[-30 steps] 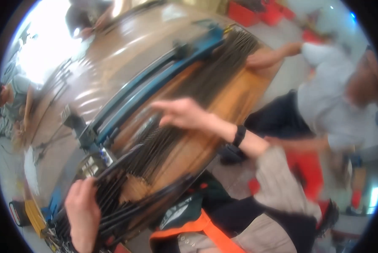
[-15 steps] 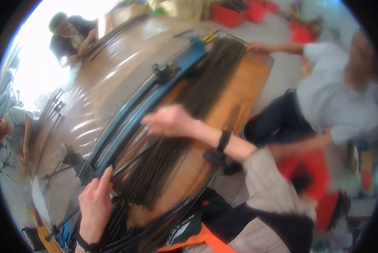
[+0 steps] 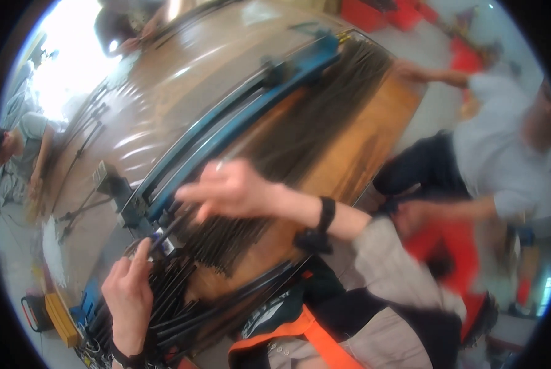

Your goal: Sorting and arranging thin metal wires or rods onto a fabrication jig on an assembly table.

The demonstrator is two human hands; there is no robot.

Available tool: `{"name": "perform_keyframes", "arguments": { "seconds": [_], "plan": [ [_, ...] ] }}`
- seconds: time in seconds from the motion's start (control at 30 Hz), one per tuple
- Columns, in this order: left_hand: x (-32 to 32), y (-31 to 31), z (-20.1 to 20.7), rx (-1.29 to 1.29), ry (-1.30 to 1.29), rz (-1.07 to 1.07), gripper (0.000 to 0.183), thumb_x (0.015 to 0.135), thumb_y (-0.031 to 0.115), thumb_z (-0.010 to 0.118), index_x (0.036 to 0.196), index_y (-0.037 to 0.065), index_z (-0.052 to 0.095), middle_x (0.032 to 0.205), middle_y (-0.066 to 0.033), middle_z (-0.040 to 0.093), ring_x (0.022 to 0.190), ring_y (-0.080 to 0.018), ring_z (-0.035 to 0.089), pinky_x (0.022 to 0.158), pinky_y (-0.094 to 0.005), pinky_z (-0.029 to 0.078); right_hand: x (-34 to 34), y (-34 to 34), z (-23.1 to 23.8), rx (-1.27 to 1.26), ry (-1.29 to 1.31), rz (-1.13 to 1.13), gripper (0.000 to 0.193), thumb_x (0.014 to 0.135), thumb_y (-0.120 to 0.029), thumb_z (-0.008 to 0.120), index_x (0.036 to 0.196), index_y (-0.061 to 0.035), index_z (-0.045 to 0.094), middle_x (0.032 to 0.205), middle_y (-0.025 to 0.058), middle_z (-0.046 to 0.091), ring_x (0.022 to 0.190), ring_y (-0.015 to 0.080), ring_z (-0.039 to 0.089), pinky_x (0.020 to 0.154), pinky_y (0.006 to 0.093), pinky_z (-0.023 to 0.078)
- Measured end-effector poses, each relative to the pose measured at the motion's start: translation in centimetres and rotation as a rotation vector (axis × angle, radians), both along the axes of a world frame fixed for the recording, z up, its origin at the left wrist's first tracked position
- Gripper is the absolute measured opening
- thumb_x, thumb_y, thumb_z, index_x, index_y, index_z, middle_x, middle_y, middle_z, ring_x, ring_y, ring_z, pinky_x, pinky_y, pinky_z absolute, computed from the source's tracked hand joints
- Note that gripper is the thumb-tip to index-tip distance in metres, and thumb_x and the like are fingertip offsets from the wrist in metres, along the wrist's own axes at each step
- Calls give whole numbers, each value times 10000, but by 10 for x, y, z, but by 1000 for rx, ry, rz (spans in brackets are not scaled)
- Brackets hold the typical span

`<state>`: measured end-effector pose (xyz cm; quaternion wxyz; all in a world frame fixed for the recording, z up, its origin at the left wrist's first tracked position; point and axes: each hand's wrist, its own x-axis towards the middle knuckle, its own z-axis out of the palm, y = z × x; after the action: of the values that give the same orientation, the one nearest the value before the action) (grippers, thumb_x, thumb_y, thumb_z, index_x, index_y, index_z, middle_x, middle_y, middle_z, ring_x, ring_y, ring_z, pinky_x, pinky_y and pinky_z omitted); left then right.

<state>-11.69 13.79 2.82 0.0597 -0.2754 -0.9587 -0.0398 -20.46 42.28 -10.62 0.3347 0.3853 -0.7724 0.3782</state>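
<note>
My left hand (image 3: 128,289) is closed around the lower end of a dark rod (image 3: 176,229), its thumb and index finger at the rod's end. My right hand (image 3: 232,187), blurred, is closed near the rod's upper end; a thin pale streak shows by its knuckles, and what its fingers hold cannot be made out. Just beyond both hands, a long blue metal fixture (image 3: 195,157) with a clamp block runs slantwise across the table. Beneath and beside my right hand lies a bundle of long, thin dark rods or springs (image 3: 312,129).
Dark tubes (image 3: 226,313) lie along the near table edge. At right sits a person in a light shirt (image 3: 497,147), one hand at the table's edge, near a red stool (image 3: 447,252). Two more people work across the plastic-covered table (image 3: 183,92). Red bins (image 3: 404,12) stand at the back.
My right hand has moved left and down, closer to my left hand along the rod. My view has shifted, so the table appears turned and moved slightly.
</note>
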Motion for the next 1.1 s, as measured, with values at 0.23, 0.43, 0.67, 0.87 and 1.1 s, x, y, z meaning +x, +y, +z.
{"name": "perform_keyframes", "arguments": {
  "seconds": [0.23, 0.43, 0.67, 0.87, 1.1],
  "plan": [
    [13, -13, -4, 32, -5, -22, 389, 829, -40, 609, 1205, 55, 631, 827, -140, 575, 757, -328, 582, 666, -401, 483, 15, -56, 12, -61, 120, 50, 368, 895, -403, 662, 1151, -139, 693, 648, -19, 525, 564, 103, 533, 461, 259, 423],
    [40, -151, 37, 21, 340, 394, 243, 954, 49, 549, 1181, 3, 621, 982, -167, 647, 893, -302, 632, 785, -367, 503, -24, 9, -8, 112, 26, -258, 206, 958, -235, 614, 1084, -97, 699, 753, 50, 648, 623, 159, 610, 521, 284, 477],
    [64, -167, 51, 246, 378, 605, 245, 1000, 91, 530, 1205, -17, 608, 1041, -189, 680, 893, -265, 652, 807, -339, 496, -46, -117, 49, 119, -802, 141, 144, 945, -204, 631, 1017, -104, 707, 835, 80, 714, 693, 190, 655, 642, 330, 516],
    [117, -193, 39, 296, 333, 697, 230, 976, 61, 555, 1179, -25, 622, 972, -209, 683, 832, -280, 660, 773, -346, 500, -88, -206, 41, 173, -217, 362, 126, 903, -244, 682, 906, -131, 739, 815, 29, 715, 673, 164, 633, 680, 348, 489],
    [130, -217, 10, 277, 306, 711, 211, 941, 40, 593, 1136, -24, 640, 917, -199, 672, 794, -297, 650, 740, -351, 500, -94, -229, 34, 277, -128, 338, 144, 845, -304, 730, 782, -176, 747, 639, 13, 650, 681, 165, 609, 827, 364, 399]
  ]
}}
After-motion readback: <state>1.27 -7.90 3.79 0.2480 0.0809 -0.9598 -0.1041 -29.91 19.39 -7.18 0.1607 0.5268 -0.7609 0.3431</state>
